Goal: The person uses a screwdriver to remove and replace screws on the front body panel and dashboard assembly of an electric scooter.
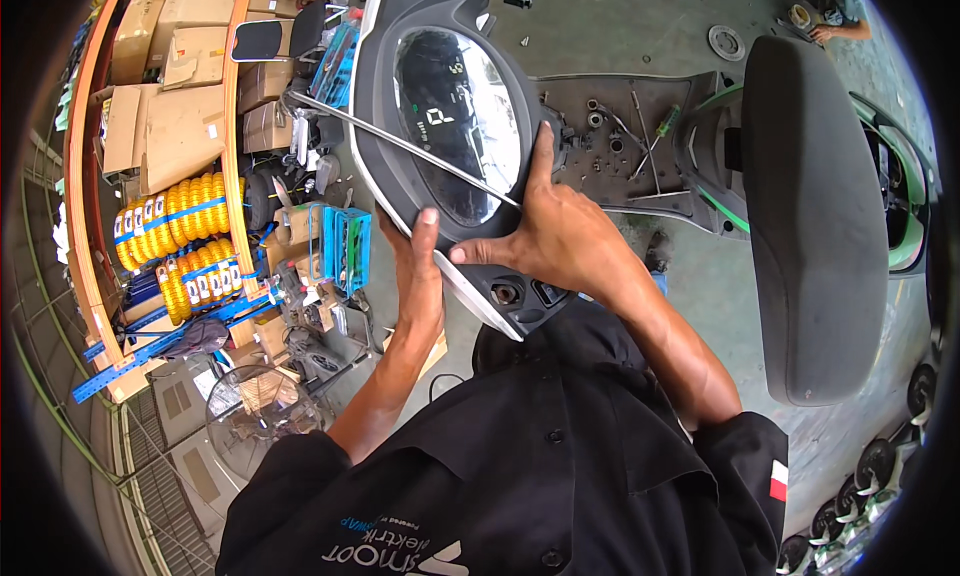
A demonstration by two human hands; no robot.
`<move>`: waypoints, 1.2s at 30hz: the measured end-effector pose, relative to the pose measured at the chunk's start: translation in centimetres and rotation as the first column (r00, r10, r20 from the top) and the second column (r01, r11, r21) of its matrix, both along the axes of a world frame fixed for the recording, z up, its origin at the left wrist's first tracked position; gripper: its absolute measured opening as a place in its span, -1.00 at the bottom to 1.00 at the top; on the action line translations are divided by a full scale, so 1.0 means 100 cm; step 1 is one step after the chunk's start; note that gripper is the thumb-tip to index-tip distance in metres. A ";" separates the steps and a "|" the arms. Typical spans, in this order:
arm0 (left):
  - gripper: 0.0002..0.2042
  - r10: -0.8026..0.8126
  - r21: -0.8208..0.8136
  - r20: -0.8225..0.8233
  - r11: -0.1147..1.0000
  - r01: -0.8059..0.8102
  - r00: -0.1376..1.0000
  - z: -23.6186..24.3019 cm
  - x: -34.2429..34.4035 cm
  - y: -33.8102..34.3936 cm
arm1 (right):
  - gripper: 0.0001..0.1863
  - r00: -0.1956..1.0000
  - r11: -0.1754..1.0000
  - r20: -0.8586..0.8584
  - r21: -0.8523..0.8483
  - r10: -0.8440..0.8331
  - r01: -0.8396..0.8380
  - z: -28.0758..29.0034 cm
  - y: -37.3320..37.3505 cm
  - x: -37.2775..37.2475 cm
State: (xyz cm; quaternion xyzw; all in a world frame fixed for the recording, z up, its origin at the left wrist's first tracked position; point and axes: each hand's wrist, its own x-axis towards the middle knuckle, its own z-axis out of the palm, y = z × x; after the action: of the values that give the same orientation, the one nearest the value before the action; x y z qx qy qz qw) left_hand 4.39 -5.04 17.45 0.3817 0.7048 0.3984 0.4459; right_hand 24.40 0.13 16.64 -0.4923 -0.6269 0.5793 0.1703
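Note:
A scooter's dashboard panel (389, 181), dark grey with a white edge, stands in front of me, its oval display (470, 126) lit. My left hand (415, 266) grips its lower left edge, thumb on the front and fingers hidden behind. On the lower right side, my right hand (565, 231) holds the panel, thumb across the lower face and index finger stretched along the edge. A thin metal rod (400, 146) runs slantwise across the display, its lower end beside my right hand. Below the thumbs is a round key switch (505, 294).
The scooter's footboard (610, 141) bears T-handle tools, a green-handled screwdriver (668, 122) and small parts. Its black seat (815, 221) rises at right. Shelving (235, 106) with cartons and yellow coils stands left. Another person's hand (835, 33) shows at far right, near a round part.

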 end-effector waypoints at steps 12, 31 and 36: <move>0.16 -0.119 0.017 0.070 0.993 0.118 0.990 0.028 -0.019 0.017 | 0.41 0.963 0.955 -0.163 0.172 -0.215 0.242 0.005 0.004 -0.002; -0.12 -0.578 -0.123 0.095 0.801 0.586 0.810 0.041 -0.059 0.255 | 0.41 0.921 0.871 0.183 0.427 -0.344 0.241 0.038 0.098 -0.050; -0.03 -0.519 -0.069 -0.084 0.855 0.514 0.851 0.044 -0.055 0.246 | 0.28 0.919 0.824 0.064 0.471 -0.389 0.316 0.031 0.101 -0.045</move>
State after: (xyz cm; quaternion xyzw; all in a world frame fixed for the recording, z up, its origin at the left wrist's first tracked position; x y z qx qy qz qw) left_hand -1.09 19.51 21.88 0.5665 0.6063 0.2290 0.5090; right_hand 19.87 10.25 19.71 -0.5909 -0.6532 0.3354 0.3342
